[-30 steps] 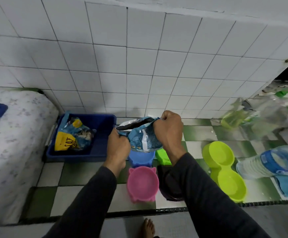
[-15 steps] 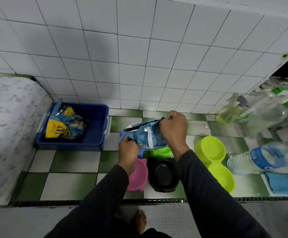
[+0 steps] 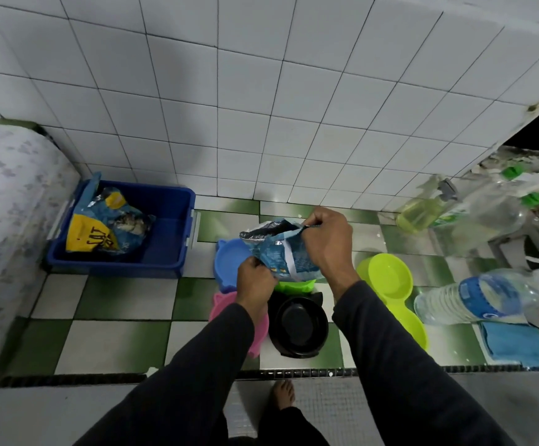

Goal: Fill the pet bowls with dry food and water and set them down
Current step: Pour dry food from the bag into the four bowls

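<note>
I hold a small blue pet-food pouch [image 3: 281, 252] above the bowls, its torn top open. My right hand [image 3: 326, 243] grips its upper right corner and my left hand [image 3: 253, 284] pinches its lower left edge. Under it on the green-and-white tiled ledge sit a blue bowl [image 3: 229, 262], a small green bowl [image 3: 294, 286], a pink bowl [image 3: 258, 336] partly hidden by my left sleeve, a black bowl [image 3: 297, 326] and a lime double bowl [image 3: 393, 291]. A water bottle [image 3: 480, 297] lies on its side at the right.
A blue bin [image 3: 165, 239] at the left holds a larger yellow-and-blue cat-food bag [image 3: 107, 230]. A spray bottle [image 3: 422, 210] and clear bottles [image 3: 493, 217] crowd the right back. A blue cloth [image 3: 516, 346] lies at the right front. A patterned covered surface [image 3: 10, 220] flanks the left.
The view has tilted down and shifted, showing the blue bowl. Both hands still hold the pouch; my left hand has slid lower along its edge and the top gapes wider.
</note>
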A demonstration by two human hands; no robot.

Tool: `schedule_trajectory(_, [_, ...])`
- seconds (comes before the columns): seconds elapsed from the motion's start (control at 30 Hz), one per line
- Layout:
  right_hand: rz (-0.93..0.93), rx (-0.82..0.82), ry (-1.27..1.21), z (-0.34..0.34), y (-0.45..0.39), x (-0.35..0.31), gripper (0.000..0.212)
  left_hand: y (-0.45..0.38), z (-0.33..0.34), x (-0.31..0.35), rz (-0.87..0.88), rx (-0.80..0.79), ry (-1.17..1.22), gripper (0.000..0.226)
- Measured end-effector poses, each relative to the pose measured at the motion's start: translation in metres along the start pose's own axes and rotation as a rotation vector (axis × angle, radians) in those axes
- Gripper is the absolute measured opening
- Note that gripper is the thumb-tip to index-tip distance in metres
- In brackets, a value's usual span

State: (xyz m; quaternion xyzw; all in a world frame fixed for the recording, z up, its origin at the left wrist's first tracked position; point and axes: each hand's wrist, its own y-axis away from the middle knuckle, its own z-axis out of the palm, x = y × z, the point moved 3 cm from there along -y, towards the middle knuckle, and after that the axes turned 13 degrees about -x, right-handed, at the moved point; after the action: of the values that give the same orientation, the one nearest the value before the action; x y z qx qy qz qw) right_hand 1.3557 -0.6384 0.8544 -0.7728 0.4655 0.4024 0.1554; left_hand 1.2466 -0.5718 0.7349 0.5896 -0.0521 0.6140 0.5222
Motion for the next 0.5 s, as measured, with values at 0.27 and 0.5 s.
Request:
schedule_trajectory(0.27, [-0.081, -0.068, 0.061, 0.001, -0.019, 0.011, 0.037, -0.009, 0.030, -0.013, 0.008, -0.043, 0.229, 0.032])
schedule_trajectory(0.5, [-0.122, -0.127, 0.144, 0.003, -0.036, 0.022, 0.017, -0.023, 0.043, -0.020, -0.012, -0.018, 0.352, 0.033])
